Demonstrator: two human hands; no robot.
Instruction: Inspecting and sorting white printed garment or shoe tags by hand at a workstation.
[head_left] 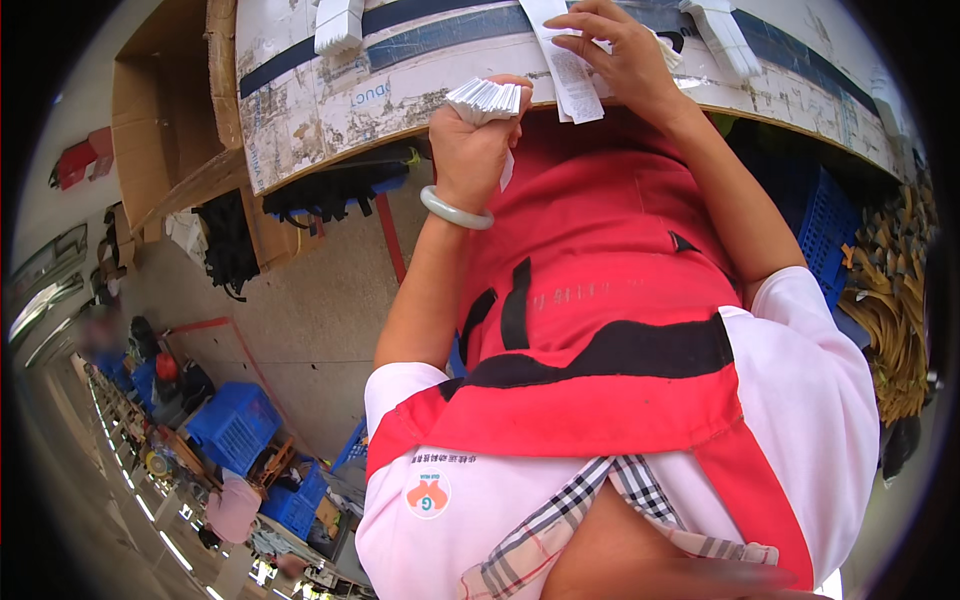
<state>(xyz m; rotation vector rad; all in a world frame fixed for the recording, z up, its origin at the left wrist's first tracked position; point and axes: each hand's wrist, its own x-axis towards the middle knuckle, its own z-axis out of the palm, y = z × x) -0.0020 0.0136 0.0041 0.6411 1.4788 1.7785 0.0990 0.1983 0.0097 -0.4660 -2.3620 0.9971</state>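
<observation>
I see the worktable [330, 100] curving across the top of the view, its surface covered in worn, patched sheeting with dark tape strips. Below it my red apron [600, 290] fills the middle, over a pale pink shirt. Both forearms run up from the body to the table's near edge.

My left arm is bent at the elbow and rises steeply, with a pale jade-coloured bangle [456, 210] around the wrist. The left hand [472, 145] is curled into a tight fist just at the table edge, clenched on a stack of white paper slips [486, 97] whose fanned ends stick out above the thumb and forefinger.

My right arm reaches up and inward, wrist bent over the table edge. The right hand [622, 55] lies palm down with the fingers spread and half curled, pressing on a long white printed strip [566, 65] that hangs over the edge; I can't tell whether it pinches the strip or only rests on it.

Further stacks of white slips [338, 25] lie on the table beyond.
</observation>
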